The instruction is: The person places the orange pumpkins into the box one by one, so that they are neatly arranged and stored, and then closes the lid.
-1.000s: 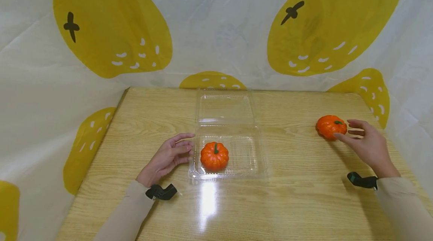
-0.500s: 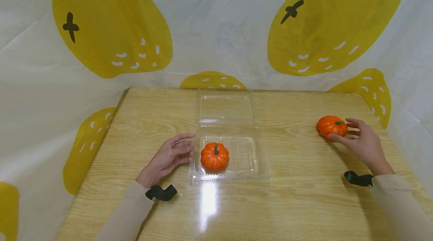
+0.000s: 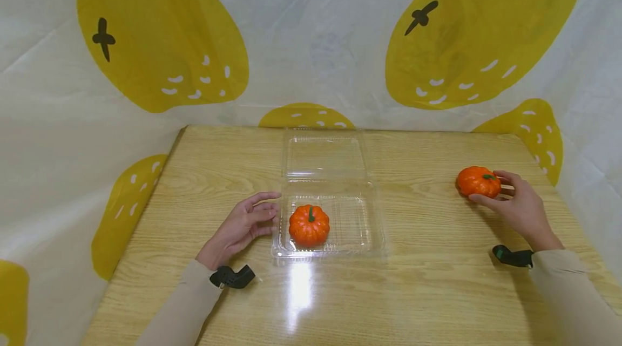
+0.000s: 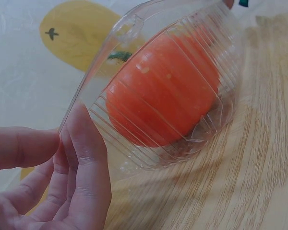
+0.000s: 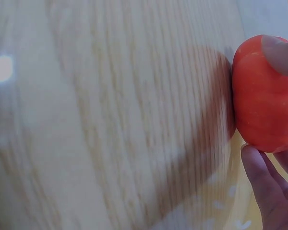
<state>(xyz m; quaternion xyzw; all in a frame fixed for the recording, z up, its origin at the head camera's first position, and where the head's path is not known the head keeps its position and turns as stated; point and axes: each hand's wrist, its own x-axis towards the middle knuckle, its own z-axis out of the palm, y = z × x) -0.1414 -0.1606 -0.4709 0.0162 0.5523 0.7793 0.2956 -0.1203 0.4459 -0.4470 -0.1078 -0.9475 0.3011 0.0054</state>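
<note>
Between the thumb and fingers of the right hand (image 3: 525, 208), an orange pumpkin (image 3: 478, 182) fills the gap; leftward past those fingertips, bare tabletop (image 3: 423, 259) gives passage as far as the clear container (image 3: 347, 222). Before the fingertips of the left hand (image 3: 238, 227), its near wall bars the way, a second pumpkin (image 3: 309, 225) just beyond; farther right inside lies room.

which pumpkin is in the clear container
The head view's left pumpkin: it sits inside the clear container, whose edge the left hand pinches. The right pumpkin is outside, gripped by the right hand.
</note>
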